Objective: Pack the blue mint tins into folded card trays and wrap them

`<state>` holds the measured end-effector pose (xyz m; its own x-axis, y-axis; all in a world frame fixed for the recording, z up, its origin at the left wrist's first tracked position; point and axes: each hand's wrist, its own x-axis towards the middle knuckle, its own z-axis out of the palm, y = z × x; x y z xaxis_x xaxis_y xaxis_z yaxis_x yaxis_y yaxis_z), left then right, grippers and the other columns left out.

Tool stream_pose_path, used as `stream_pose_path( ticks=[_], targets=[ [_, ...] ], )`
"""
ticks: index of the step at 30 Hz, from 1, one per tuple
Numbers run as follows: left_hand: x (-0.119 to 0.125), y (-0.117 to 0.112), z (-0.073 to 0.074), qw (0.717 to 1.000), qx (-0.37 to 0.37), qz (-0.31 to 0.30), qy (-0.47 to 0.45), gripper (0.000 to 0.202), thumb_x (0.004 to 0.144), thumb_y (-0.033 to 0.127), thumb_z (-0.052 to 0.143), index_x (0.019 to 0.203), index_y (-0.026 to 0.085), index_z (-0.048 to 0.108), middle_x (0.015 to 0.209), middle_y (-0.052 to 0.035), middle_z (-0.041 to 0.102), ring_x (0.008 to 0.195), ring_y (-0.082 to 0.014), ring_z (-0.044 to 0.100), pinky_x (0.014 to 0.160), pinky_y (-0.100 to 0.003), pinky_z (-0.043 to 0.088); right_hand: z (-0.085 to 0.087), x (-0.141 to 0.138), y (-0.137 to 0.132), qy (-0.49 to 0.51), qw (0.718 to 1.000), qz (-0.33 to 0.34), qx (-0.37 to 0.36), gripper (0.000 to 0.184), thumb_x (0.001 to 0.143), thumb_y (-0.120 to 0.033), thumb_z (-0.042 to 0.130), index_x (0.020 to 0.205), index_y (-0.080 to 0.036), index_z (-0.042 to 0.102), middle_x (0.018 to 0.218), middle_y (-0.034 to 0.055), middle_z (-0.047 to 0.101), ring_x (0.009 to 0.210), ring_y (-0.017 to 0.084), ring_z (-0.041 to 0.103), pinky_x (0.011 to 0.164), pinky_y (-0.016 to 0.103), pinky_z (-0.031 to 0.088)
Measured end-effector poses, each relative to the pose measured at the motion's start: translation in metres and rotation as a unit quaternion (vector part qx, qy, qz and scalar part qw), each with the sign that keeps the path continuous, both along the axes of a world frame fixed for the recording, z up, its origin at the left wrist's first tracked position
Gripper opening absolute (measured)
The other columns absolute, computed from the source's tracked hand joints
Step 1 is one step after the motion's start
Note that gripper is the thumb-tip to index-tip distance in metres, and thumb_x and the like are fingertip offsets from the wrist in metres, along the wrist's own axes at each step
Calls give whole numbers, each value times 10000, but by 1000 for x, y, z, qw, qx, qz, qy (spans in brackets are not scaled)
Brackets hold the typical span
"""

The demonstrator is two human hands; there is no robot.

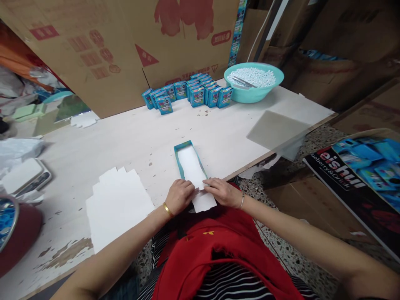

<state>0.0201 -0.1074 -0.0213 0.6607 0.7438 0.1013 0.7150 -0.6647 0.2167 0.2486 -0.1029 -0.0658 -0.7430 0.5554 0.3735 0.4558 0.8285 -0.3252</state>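
Note:
A long, shallow paperboard box [191, 162], white inside with blue edges, lies at the table's near edge. Its far end and long sides stand up, while a white end flap [204, 201] sticks out toward my body. My left hand [180, 195] pinches the near left corner, fingers bent around the wall. At the near right corner, my right hand [223, 191] grips the edge with thumb and fingers. To the left a stack of flat white box blanks [120, 204] is spread in overlapping layers.
Small blue candy packs [197, 96] stand in rows at the back, before a big carton [103, 54]. Right of them is a turquoise basin [254, 93] of white pellets with metal tongs [245, 81]. A translucent sheet [276, 131] overhangs the right edge. A red bucket [26, 237] stands left.

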Motion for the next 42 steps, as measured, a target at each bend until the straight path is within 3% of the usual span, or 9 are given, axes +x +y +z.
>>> stream_pose_path(
  ticks=[5,9,13,17,22,29,33,39,42],
  targets=[
    [4,2,-1,996,-42,27,-69,327,927,294,345,739,179,586,838,-68,614,755,-163,532,689,-297,430,0,19,-5,-47,998,47,-15,588,836,-199,464,1387,-75,300,1424,192,348,1246,291,360,959,510,387],
    [-5,6,3,984,-95,10,-149,285,930,321,355,921,174,598,929,-80,619,849,-163,566,761,-295,465,-5,2,-1,72,997,4,-27,354,904,-198,401,1241,-116,476,1282,161,521,1127,242,469,911,457,437],
    [-13,5,5,967,-126,-7,-221,338,908,343,405,1192,167,452,1084,-97,575,989,-176,549,858,-319,463,1,-22,7,192,973,-71,-101,188,932,-241,418,924,-177,595,875,73,654,850,192,549,775,368,482],
    [-2,7,-1,963,-93,104,-231,219,890,255,430,1092,177,457,961,-57,556,822,-141,560,756,-294,479,5,-31,8,238,948,-149,-151,252,923,-305,458,1140,-184,502,985,87,604,890,189,560,794,353,485],
    [10,12,-6,977,-71,131,-152,156,897,267,423,821,181,529,856,-32,521,693,-126,515,645,-270,435,-8,-24,2,150,980,-111,-68,299,903,-341,485,1156,-184,508,1249,154,456,1070,239,491,855,400,463],
    [16,-6,4,997,24,74,6,254,868,424,483,931,207,599,1048,-91,587,981,-256,500,817,-418,350,-2,-26,8,46,992,-106,-59,120,892,-212,480,888,-178,595,998,102,551,916,215,472,785,355,439],
    [27,-5,9,992,-31,93,80,234,908,309,409,846,169,586,811,-72,621,786,-221,554,717,-374,333,9,-32,13,30,992,-86,-88,62,850,-142,521,806,-174,552,896,69,538,849,200,441,742,323,435],
    [30,19,25,974,-164,133,84,342,852,451,460,697,174,588,730,-68,674,737,-223,617,744,-375,330,5,-38,15,44,989,-86,-109,88,825,-112,515,778,-184,496,850,55,519,830,200,440,756,347,440],
    [30,36,34,959,-237,114,107,252,789,401,531,673,194,615,709,-33,684,722,-207,619,774,-376,344,3,-38,13,90,982,-77,-146,78,809,-123,517,807,-195,487,883,55,527,861,207,461,792,369,440]
  ],
)
